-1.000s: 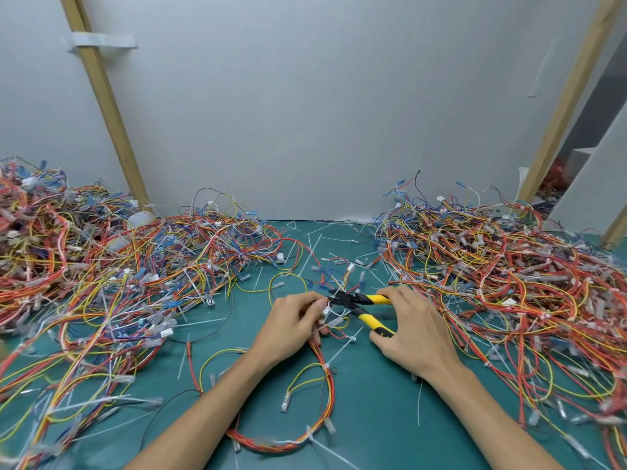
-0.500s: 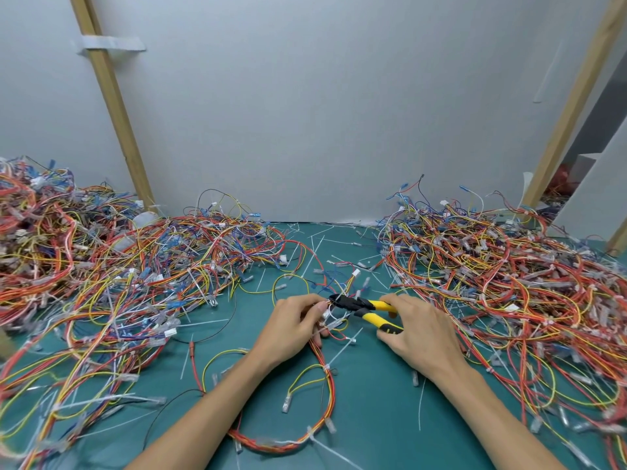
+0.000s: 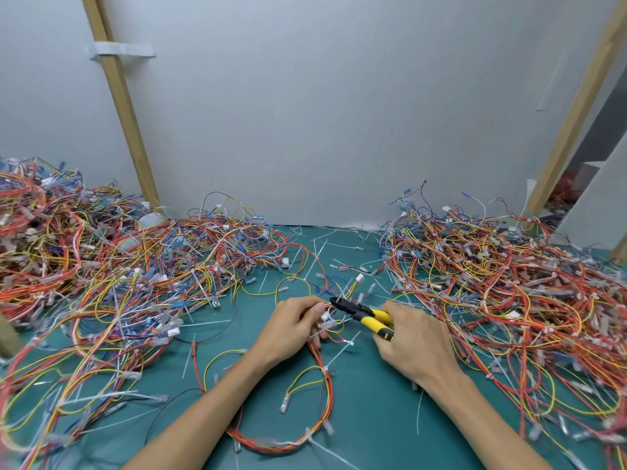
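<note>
My left hand (image 3: 291, 329) grips a bundle of red, orange and yellow wires (image 3: 322, 378) near its upper end, fingers curled round it at the table's middle. From that hand the bundle loops down across the green mat. My right hand (image 3: 412, 344) holds yellow-handled cutters (image 3: 368, 315). Their black jaws point left and sit at the wires just beside my left thumb. White cable ties and clear connectors cluster where the jaws meet the bundle.
A large heap of tangled wire harnesses (image 3: 112, 283) covers the left side of the green mat (image 3: 373, 401), and another heap (image 3: 509, 290) covers the right. Cut white cable ties (image 3: 315, 256) lie scattered between them. A grey wall with two wooden struts stands behind.
The cutter handles have closed a little in my right hand and the jaws have stayed at the bundle. The view has shifted slightly; my left hand keeps its hold.
</note>
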Motion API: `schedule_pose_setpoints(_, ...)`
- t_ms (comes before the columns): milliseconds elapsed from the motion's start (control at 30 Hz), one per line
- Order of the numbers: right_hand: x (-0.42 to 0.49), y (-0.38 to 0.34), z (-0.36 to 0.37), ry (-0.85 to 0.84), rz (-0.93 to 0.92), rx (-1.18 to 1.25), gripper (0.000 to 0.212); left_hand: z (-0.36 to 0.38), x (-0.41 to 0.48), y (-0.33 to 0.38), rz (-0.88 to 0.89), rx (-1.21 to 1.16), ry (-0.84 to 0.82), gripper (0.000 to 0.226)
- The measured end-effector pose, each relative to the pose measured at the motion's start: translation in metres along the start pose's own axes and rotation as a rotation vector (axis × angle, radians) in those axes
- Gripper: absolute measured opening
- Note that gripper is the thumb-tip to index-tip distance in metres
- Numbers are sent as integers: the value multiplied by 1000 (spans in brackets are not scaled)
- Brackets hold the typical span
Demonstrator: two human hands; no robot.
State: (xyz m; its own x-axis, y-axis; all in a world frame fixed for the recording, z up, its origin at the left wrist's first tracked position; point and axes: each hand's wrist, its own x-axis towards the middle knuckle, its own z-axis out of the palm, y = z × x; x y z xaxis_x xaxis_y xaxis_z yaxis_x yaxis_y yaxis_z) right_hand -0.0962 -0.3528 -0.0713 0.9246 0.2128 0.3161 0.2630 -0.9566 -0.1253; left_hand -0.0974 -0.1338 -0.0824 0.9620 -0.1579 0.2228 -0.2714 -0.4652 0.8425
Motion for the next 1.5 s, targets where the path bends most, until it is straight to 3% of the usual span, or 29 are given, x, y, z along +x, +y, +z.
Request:
schedule_pose_setpoints(600,-5,3,-10,-28,60,104,32,-1,-6,9,-21,20,-29,26)
schedule_pose_setpoints(867,-7,5,0,117,228,362,22,-2,-4,4,2,-22,-2,21)
schedule_pose_setpoints(1067,-3,9,6,220,209,536,17,-6,0,-3,-22,-166,-134,40)
schedule_pose_setpoints(1267,-1,9,9,271,171,638,10,-1,0,-10,-22,-141,101,22)
schedule_pose_setpoints(1500,-2,8,6,299,109,766,16,-2,-1,-9,89,56,285,34)
